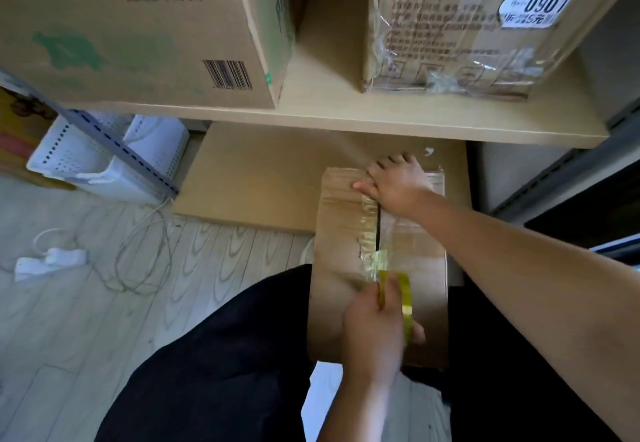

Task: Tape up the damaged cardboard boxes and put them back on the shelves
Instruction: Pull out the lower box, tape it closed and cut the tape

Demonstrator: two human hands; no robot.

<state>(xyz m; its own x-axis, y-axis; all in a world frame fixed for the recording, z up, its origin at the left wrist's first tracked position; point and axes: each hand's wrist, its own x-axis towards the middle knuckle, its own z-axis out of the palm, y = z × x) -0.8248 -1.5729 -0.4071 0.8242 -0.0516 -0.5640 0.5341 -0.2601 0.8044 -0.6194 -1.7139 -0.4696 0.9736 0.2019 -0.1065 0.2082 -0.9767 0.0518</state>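
Note:
A small brown cardboard box (339, 233) lies between my knees, its top seam split and partly covered with clear tape. My left hand (370, 330) grips a yellow tape roll (403, 297) at the near end of the seam, with a strip of tape stretched from the roll along the seam. At the far end, my right hand (394, 181) presses flat on the box top with fingers spread over the tape. A wooden shelf (346, 119) above carries two larger boxes: one with a barcode (138, 32) on the left, one wrapped in tape with a white label (467, 25) on the right.
A flat cardboard sheet (249, 178) lies on the floor under the shelf. White plastic baskets (104, 161) stand at the left behind a metal shelf post (114, 143). A white power strip (52, 261) and loose cables (138, 251) lie on the pale wood floor.

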